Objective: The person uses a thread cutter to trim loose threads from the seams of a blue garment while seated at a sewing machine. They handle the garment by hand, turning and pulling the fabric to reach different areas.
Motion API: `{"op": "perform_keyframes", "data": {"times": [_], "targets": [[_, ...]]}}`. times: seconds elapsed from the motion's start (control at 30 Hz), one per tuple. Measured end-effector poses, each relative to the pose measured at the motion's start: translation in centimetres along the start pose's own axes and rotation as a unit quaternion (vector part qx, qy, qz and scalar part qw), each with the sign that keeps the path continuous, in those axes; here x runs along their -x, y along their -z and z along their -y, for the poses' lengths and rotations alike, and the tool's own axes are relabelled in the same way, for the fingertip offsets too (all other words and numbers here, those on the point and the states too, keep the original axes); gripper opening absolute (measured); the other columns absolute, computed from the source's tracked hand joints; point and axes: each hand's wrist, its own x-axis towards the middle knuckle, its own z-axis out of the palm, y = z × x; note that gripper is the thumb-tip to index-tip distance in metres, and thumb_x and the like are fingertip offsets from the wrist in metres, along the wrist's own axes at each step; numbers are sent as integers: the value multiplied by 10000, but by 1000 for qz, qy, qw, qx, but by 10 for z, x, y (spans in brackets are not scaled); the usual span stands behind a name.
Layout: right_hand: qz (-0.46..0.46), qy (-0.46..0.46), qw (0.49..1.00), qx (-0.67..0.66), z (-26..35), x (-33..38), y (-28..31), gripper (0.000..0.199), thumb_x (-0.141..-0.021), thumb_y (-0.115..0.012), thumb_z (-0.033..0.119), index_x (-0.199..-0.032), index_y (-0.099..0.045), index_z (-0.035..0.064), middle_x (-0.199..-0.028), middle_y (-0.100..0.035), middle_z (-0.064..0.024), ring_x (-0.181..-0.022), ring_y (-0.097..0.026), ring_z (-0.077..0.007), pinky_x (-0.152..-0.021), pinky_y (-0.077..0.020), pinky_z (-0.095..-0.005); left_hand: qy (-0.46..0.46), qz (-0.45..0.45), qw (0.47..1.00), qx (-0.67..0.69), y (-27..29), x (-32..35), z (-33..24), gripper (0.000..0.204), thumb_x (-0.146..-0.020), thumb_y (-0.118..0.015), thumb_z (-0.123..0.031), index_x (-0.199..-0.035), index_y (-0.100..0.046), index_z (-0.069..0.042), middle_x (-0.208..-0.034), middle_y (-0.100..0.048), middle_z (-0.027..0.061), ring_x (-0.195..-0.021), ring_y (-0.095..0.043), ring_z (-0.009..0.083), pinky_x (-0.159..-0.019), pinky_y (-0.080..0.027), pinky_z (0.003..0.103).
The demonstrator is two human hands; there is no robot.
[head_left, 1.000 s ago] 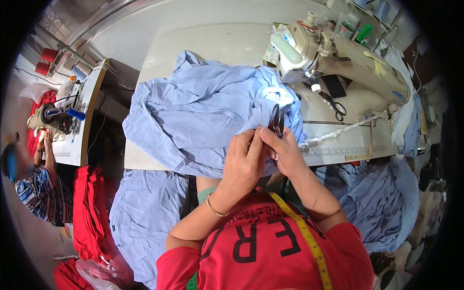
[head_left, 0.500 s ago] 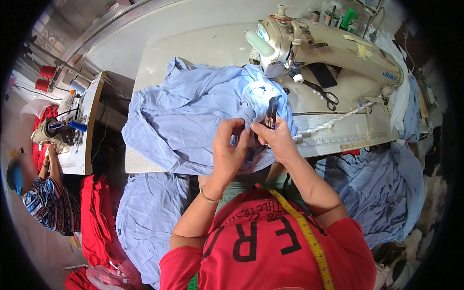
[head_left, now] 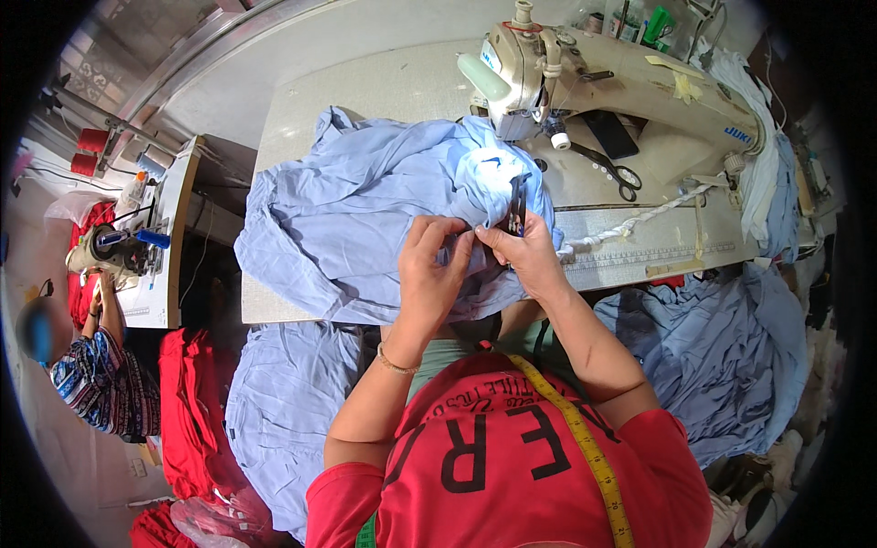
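A light blue garment [head_left: 356, 196] lies bunched on the sewing table, its brightest folds under the machine's lamp. With thumb and finger together, my left hand [head_left: 427, 265] pinches cloth at the garment's near right part. My right hand [head_left: 532, 258] is closed around dark thread snips [head_left: 518, 203], whose blades point away from me over the garment. The two thumbs and fingertips almost meet. What lies between the fingertips is too small to make out.
A beige sewing machine [head_left: 630, 78] stands at the back right, with black scissors [head_left: 605, 166] and a phone [head_left: 610, 134] beside it. Blue garments hang at left [head_left: 288, 393] and right [head_left: 722, 374]. A co-worker [head_left: 105, 379] sits at another machine [head_left: 114, 254], far left.
The view has shifted slightly. My hands stay together at the same part of the garment, with the snips still in the right hand.
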Motion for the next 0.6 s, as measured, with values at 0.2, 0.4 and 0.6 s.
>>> {"op": "perform_keyframes", "data": {"times": [0.2, 0.4, 0.6], "targets": [[-21, 29, 997, 65, 8, 3, -8, 134, -804, -650, 30, -933, -613, 29, -803, -611, 36, -695, -516, -22, -634, -426, -192, -51, -28, 997, -54, -6, -1, 10, 102, -748, -645, 16, -835, -592, 6, -761, -568, 99, -663, -574, 231, -616, -465, 310], [-64, -17, 998, 20, 5, -4, -6, 128, -784, -681, 43, -882, -599, 48, -708, -572, 51, -591, -472, -15, -527, -376, -185, 137, 2, 981, 134, -5, 2, 26, 39, -857, -577, -44, -852, -578, -6, -743, -542, -14, -647, -477, 55, -601, -396, 192], [-73, -38, 996, -19, -7, -10, 4, 177, -753, -734, 97, -746, -557, 98, -553, -452, 83, -430, -336, -14, -391, -218, -198, 237, 12, 940, 244, 6, 2, 21, 95, -900, -541, -89, -851, -573, -14, -743, -529, -34, -687, -452, 32, -624, -369, 175]]}}
